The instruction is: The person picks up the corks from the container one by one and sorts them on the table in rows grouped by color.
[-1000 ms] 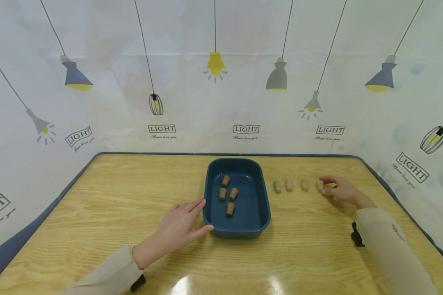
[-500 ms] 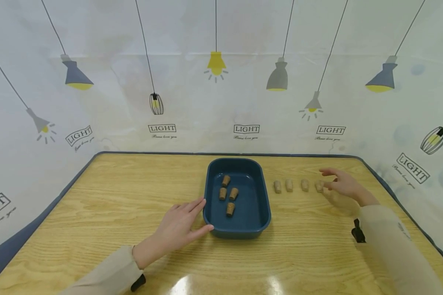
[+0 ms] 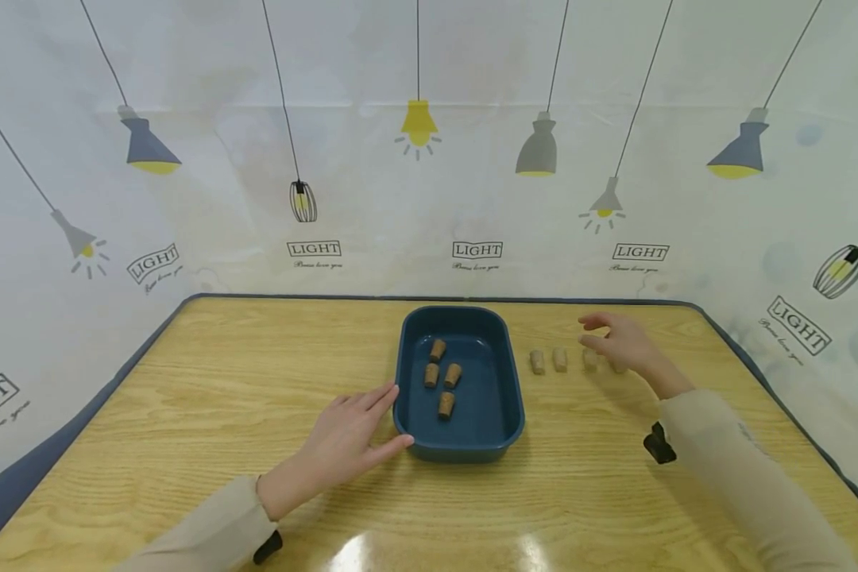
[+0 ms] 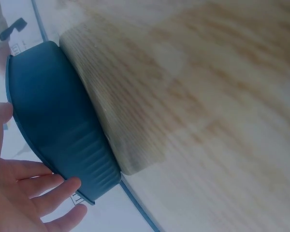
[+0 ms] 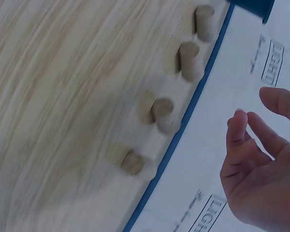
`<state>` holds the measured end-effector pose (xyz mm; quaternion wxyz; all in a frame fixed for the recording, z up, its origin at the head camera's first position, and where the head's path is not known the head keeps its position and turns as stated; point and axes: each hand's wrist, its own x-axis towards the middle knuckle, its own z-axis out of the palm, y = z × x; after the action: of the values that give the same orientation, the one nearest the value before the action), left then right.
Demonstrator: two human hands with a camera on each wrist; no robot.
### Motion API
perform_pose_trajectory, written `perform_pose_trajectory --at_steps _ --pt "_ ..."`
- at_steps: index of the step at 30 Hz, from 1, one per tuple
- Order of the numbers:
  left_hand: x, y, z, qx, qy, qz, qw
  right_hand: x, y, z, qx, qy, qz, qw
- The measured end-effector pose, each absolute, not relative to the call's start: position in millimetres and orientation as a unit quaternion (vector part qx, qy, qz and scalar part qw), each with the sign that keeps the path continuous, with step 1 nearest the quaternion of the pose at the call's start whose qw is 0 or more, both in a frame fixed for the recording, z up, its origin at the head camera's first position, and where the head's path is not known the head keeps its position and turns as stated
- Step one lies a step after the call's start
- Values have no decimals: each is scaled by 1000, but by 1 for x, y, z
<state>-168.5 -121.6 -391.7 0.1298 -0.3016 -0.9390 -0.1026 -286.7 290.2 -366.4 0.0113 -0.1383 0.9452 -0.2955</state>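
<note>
At the far left of the head view, the pale wall covering (image 3: 222,199), printed with hanging lamps, slopes down to the wooden table (image 3: 207,381). From the bottom edge, left of centre, a beige left sleeve (image 3: 207,520) reaches up, with a black piece (image 3: 268,548) beneath its cuff. The left hand (image 3: 339,441) rests against the tray, fingers extended and thumb spread, touching the rim rather than gripping; the left wrist view also shows them along that rim. The dark blue tray (image 3: 482,413) sits on the table just below the middle of the frame. Four brown corks lie in its left half: a left cork (image 3: 432,375), an upper cork (image 3: 438,350), a lower cork (image 3: 446,405) and a right cork (image 3: 453,375). Right of the tray, four paler corks form a row on the table: the first (image 3: 537,361), the second (image 3: 560,359), the third (image 3: 590,363) and the fourth, partly covered by the right hand (image 3: 625,345). That hand hovers above the last two, apart from them, thumb and fingers parted with a gap between. Its beige right sleeve (image 3: 743,469) runs to the lower right corner, a black clip (image 3: 659,445) under the cuff.
</note>
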Motion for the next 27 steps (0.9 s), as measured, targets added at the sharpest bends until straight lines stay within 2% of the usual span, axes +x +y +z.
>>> perform_pose_trajectory --at_steps 27 --pt "-170 -122 -394 -307 -935 -98 147 -276 198 -341 -241 920 -311 8"
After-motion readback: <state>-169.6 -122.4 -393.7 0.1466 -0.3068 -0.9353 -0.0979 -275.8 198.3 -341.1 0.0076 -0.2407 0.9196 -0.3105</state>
